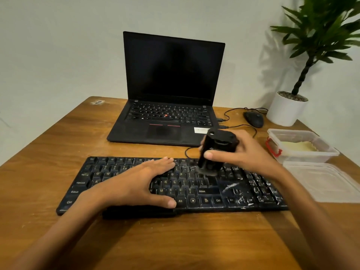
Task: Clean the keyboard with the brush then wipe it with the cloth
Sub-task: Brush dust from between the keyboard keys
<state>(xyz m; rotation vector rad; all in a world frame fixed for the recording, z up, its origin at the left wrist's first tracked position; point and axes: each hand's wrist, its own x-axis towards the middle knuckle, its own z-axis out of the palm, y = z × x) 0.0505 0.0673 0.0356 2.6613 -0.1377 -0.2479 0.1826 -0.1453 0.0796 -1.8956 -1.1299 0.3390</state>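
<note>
The black keyboard (194, 190) lies on the wooden table (58, 137); the left hand (134, 184) rests flat on its keys; the right hand (245, 152) grips the black brush (216, 151), bristles touching the keys.

Black keyboard (224, 184) with white smears; black brush (216, 151), laptop (171, 90), mouse (253, 118); brown table (58, 143); white pot (285, 110); yellow cloth (298, 146).

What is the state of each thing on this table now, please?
Laptop: open, screen dark.
Keyboard: lying flat, white marks on its right part.
Brush: bristles on the keys, gripped by right hand.
Left hand: pressing flat on the keyboard, fingers straight.
Box: open, cloth inside.
Lid: off, lying beside the box.
</note>
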